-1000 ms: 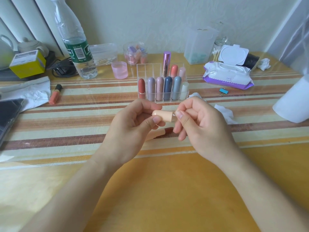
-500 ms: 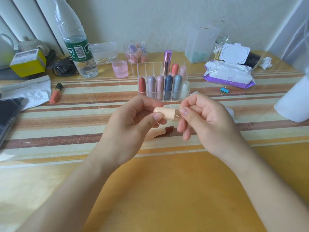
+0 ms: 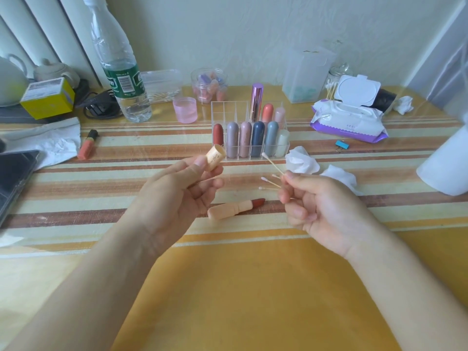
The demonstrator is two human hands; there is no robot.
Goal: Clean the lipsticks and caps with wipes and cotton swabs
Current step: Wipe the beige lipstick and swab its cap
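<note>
While most lipsticks stand capped in the clear organizer (image 3: 249, 130), we judge the task partly done: one peach lipstick (image 3: 235, 209) lies uncapped on the striped tablecloth (image 3: 101, 198), below and between our two grips, and crumpled wipes (image 3: 301, 163) rest just beyond the right one. Our left hand (image 3: 177, 198) pinches the peach cap (image 3: 215, 157) between thumb and fingertips, open end outward. Our right hand (image 3: 321, 211) pinches a cotton swab (image 3: 272, 163), with more swabs (image 3: 269, 182) just beneath; remaining fingers curl loosely.
</note>
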